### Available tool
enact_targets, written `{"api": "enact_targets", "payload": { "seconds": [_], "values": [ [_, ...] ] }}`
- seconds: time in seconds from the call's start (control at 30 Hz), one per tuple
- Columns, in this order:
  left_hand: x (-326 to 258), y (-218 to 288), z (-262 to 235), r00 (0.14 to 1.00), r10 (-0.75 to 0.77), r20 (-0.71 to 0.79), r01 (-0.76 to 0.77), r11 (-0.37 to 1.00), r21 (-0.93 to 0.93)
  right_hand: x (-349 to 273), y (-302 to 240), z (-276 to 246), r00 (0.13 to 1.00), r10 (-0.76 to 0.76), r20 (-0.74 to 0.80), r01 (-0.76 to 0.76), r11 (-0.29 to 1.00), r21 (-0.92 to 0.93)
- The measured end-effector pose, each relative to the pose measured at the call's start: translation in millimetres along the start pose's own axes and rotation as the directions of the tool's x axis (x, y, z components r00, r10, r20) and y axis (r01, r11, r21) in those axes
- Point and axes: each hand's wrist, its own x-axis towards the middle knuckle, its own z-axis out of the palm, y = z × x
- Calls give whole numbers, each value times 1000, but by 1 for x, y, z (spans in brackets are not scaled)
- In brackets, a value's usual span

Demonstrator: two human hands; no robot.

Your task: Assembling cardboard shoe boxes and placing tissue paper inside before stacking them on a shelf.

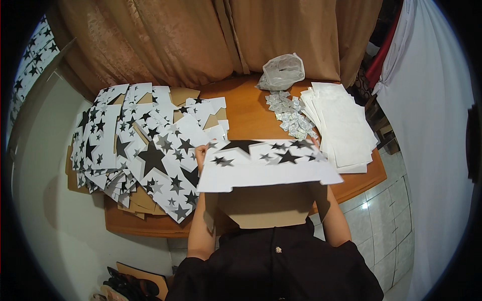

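Note:
A partly folded cardboard box [276,168], white with black and grey stars outside and plain brown inside, is held up in front of my chest. At its far left corner, my left hand [202,154] grips the edge with bent fingers; part of that hand is hidden by the card. My right hand [316,143] is at the opposite side, almost wholly covered by the box, with only a bit of finger showing at its far right corner. Both forearms run up along the sides of the box.
Star-printed cardboard blanks [150,158] lie heaped on the left of the wooden table [241,108]. Small clear sachets [293,118] lie on the right, near a translucent plastic bag [283,71] and a stack of white sheets [346,130]. Brown curtains [150,40] hang behind.

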Motion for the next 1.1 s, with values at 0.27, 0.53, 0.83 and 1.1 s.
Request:
{"api": "enact_targets", "payload": {
  "seconds": [0.27, 0.53, 0.83, 1.1],
  "values": [
    [-17, -13, -4, 966, -259, 17, 254, 959, 128, 14, 15, -29, 986, 99, -138, -131, 958, -255],
    [-59, -37, -8, 949, -155, 273, -178, 452, 874, -10, 59, -45, 953, 156, -260, -270, 826, -494],
    [-11, -1, -13, 925, 190, 330, -369, 231, 900, 4, 87, -50, 859, 24, -512, -140, 972, -189],
    [-40, 129, 45, 799, 385, 462, -599, 455, 658, -85, -48, -55, 734, -477, -484, 506, 859, -80]
  ]
}}
